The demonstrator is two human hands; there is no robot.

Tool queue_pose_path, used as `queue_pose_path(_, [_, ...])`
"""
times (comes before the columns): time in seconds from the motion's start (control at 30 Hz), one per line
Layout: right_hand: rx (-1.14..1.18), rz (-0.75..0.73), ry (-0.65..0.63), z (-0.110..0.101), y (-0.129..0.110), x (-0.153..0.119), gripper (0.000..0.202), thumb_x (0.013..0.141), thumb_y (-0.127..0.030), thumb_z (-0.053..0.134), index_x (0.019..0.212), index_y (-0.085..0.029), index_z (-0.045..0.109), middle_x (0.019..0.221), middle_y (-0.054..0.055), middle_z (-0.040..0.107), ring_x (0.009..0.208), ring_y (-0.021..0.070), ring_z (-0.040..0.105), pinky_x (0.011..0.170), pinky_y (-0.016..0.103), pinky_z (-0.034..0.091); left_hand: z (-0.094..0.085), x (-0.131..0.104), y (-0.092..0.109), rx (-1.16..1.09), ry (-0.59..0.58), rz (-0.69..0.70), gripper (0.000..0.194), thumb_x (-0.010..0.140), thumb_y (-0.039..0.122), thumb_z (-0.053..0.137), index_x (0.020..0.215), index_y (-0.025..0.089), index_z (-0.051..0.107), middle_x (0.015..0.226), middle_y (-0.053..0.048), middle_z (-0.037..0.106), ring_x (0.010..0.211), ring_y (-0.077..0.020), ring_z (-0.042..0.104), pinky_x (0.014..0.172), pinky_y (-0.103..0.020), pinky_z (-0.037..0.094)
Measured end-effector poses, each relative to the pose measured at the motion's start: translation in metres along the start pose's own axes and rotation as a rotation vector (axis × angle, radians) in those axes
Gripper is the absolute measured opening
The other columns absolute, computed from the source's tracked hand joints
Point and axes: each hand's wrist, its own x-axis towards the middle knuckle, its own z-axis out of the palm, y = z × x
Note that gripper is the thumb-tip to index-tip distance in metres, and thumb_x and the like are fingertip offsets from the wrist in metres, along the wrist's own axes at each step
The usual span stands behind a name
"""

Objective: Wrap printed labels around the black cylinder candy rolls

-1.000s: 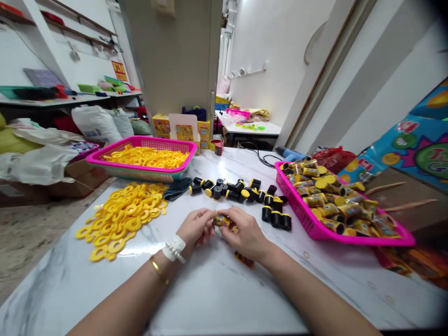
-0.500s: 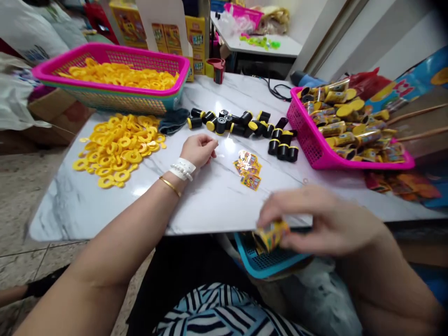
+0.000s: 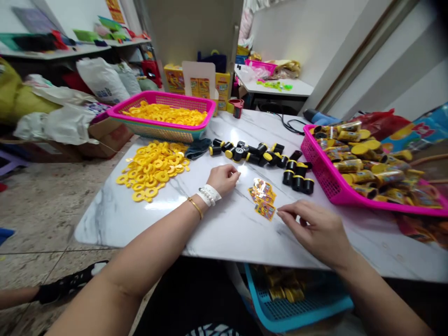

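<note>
- White marbled table (image 3: 217, 240): surface stretches from glossy yellow printed labels (image 3: 263, 198) to the near edge.
- Bright-pink perforated plastic basket (image 3: 334, 195): bounds room right of the labels.
- Right hand (image 3: 318, 229): half-curled, fingertips bunched just beside the labels; cannot tell whether it grips one.
- Left hand (image 3: 222, 180): loosely curled left of the labels; contents hidden.

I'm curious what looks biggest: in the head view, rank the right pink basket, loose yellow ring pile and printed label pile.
1. Right pink basket, cropped
2. Loose yellow ring pile
3. Printed label pile
</note>
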Motion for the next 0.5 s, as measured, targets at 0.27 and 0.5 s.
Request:
queue_pose_path(0.27, [0.052, -0.003, -0.004, 0.059, 0.043, 0.003, 0.014, 0.09, -0.031, 0.063, 0.082, -0.022, 0.07, 0.087, 0.005, 0.068, 0.082, 0.0196, 0.066, 0.074, 0.033, 0.054, 0.008, -0.003, -0.002, -0.089, -0.024, 0.012, 0.016, 0.086, 0.028, 0.06, 0.08, 0.017, 0.07, 0.06, 0.0, 0.065, 0.063, -0.0142, 0.06, 0.066, -0.024, 0.044])
queue_pose_path(0.5, [0.107, 0.219, 0.146, 0.048, 0.036, 0.021, 0.015, 0.088, -0.036, 0.064, 0.092, -0.023, 0.07, 0.095, 0.004, 0.073, 0.067, 0.0155, 0.065, 0.055, 0.027, 0.05, 0.009, -0.008, 0.005, -0.493, -0.185, -0.065, 0.033, 0.085, 0.047, 0.062, 0.081, 0.015, 0.066, 0.068, -0.002, 0.065, 0.06, -0.0108, 0.057, 0.06, -0.022, 0.044])
